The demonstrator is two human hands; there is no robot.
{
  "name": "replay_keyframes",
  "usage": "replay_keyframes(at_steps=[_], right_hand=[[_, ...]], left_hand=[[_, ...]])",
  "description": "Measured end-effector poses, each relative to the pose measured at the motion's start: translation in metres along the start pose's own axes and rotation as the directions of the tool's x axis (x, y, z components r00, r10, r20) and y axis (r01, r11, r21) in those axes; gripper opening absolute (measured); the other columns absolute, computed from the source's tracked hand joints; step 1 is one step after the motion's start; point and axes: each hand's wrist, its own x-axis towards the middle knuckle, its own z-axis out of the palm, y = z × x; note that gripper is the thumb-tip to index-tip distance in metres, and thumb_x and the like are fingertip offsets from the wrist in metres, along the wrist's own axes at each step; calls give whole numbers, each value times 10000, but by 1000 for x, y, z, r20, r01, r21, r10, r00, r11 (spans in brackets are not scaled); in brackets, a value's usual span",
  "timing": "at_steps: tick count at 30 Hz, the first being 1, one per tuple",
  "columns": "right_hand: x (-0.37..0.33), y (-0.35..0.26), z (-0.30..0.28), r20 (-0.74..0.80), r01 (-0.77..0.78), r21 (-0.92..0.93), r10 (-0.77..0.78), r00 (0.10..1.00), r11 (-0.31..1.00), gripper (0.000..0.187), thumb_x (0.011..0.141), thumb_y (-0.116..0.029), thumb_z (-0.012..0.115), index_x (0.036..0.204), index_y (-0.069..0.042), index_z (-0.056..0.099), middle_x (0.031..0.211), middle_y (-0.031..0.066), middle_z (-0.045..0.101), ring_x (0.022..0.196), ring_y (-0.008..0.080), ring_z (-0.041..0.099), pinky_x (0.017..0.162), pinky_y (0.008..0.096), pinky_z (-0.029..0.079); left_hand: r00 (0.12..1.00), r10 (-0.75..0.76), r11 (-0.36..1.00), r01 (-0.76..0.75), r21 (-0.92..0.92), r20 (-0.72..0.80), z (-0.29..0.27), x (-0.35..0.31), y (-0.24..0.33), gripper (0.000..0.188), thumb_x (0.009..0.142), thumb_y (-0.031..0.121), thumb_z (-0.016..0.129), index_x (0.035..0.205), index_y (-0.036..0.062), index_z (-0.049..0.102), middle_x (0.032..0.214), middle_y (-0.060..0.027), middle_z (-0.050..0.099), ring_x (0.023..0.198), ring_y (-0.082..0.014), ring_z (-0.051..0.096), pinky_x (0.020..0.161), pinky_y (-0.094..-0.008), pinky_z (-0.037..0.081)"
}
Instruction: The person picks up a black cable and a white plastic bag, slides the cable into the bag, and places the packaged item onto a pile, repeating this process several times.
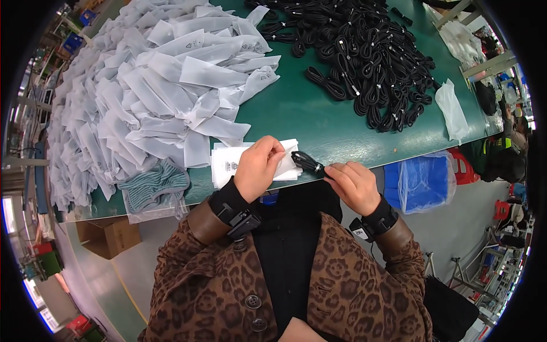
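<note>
My left hand point(258, 169) pinches the edge of a white plastic bag point(286, 165) that lies on a stack of flat bags point(228, 161) at the table's front edge. In my right hand point(354, 183) is a coiled black cable point(307, 162), gripped at its right end. The cable's left end points at the bag's edge, close to my left fingertips. Whether its tip is inside the bag I cannot tell. A large heap of filled whitish bags point(154, 85) covers the left of the table. At the back right lies a pile of coiled black cables point(364, 51).
A green striped cloth point(152, 188) lies at the front left edge of the green table point(296, 114). One loose white bag point(451, 111) is at the right. Below the table stand a blue bin point(419, 181) with a clear liner and a cardboard box point(111, 236).
</note>
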Motion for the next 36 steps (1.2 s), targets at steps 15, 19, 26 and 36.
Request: replay_keyframes(at_steps=[15, 19, 26, 36], right_hand=[[32, 5, 17, 83, -324, 546, 336, 938, 772, 336, 801, 58, 713, 1119, -17, 637, 1032, 95, 628, 869, 185, 637, 750, 257, 521], [47, 5, 17, -75, -51, 438, 93, 993, 898, 400, 794, 61, 713, 1171, -42, 628, 1149, 123, 587, 924, 203, 623, 775, 272, 523], [90, 13, 14, -82, -60, 485, 114, 990, 872, 417, 788, 4, 730, 1187, -55, 620, 1229, 139, 538, 960, 228, 614, 800, 320, 525], [74, 96, 27, 26, -252, -220, 264, 964, 942, 391, 755, -77, 756, 1107, -6, 600, 1206, 187, 522, 1095, 382, 536, 931, 421, 467]], left_hand=[[898, 437, 875, -435, 211, 41, -14, 12, 30, 159, 752, -32, 664, 861, 21, 561, 966, -114, 575, 900, -323, 532, 789, -375, 458], [936, 351, 926, -344, 158, -16, -24, 17, 40, 143, 773, -25, 665, 861, 19, 561, 978, -109, 576, 907, -309, 536, 784, -355, 456], [994, -10, 866, -44, -498, -106, -77, 41, 49, 74, 946, 112, 604, 936, 42, 582, 877, -4, 567, 772, -95, 500, 651, -230, 392], [981, -52, 910, -30, -413, -185, -207, 118, 36, 120, 986, 161, 549, 985, 42, 541, 781, -11, 553, 666, -79, 519, 558, -214, 374]])
